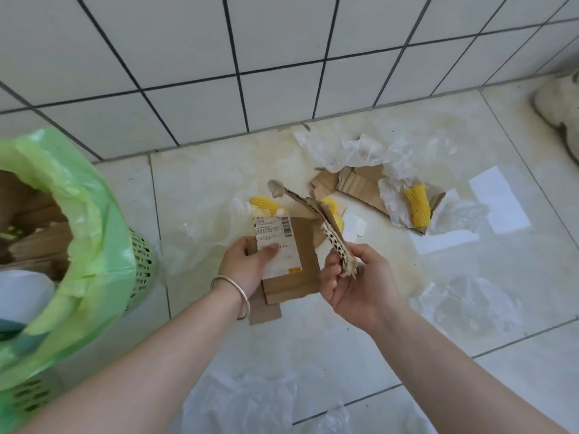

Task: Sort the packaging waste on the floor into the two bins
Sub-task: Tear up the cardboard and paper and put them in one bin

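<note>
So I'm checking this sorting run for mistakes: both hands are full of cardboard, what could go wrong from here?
1. The right hand pinches the torn cardboard strip only at its end; it may slip out.
2. The labelled cardboard piece carries a paper shipping label, a possible sorting error.
3. Only the green-lined bin shows; the other could get missed.

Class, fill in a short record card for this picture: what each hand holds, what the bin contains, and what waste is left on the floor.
left hand: grips labelled cardboard piece
right hand: pinches torn corrugated strip
green-lined bin: cardboard pieces inside
second bin: not in view
on floor: yellow foam sleeves, flat cardboard, clear plastic film, white paper
</note>
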`<state>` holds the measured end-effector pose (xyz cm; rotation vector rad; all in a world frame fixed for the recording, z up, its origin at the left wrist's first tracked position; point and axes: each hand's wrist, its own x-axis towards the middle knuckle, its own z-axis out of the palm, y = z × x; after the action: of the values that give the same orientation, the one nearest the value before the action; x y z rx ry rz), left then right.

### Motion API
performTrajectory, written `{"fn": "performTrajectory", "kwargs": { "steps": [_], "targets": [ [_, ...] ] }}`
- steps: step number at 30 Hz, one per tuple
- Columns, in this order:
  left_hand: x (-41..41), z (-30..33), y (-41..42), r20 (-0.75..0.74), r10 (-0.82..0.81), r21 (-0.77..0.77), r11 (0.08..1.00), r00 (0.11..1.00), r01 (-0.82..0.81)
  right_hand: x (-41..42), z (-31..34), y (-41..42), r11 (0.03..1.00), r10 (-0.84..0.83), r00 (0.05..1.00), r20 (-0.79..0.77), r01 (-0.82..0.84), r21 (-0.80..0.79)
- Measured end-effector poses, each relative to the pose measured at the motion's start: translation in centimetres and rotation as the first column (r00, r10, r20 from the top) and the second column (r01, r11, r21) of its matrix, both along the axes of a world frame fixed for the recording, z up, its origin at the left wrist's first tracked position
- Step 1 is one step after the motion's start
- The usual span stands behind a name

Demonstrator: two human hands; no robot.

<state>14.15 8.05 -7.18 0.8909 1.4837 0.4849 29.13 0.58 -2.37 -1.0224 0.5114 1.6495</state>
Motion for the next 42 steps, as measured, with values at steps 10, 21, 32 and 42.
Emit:
{"fn": "performTrajectory", "kwargs": {
  "steps": [10,21,32,42],
  "targets": [
    [-1.1,2.4,-0.1,0.069,0.288,0.026,0.957,0.955,-0.29,-1.5,-1.1,-0.8,0.932,0.029,0.959,-0.283,0.076,0.353],
    [-2.6,2.4,-1.4,-0.118,0.111,0.221,0.972,0.987,-0.083,-3.0,-2.3,-2.0,0.936,0.276,0.956,0.104,-0.291,0.198],
    [-2.4,2.7,-1.9,0.305,0.253,-0.16,0.964,0.918,-0.213,-0.9,-2.5,-1.4,0.782,0.526,0.58,0.622,-0.617,-0.087],
    [-3.5,4.3,0.4,-0.061,0.13,0.224,0.968,0.99,-0.114,0.0,-0.2,-0.3,0.475,0.66,0.158,0.734,-0.845,-0.246]
  ]
}}
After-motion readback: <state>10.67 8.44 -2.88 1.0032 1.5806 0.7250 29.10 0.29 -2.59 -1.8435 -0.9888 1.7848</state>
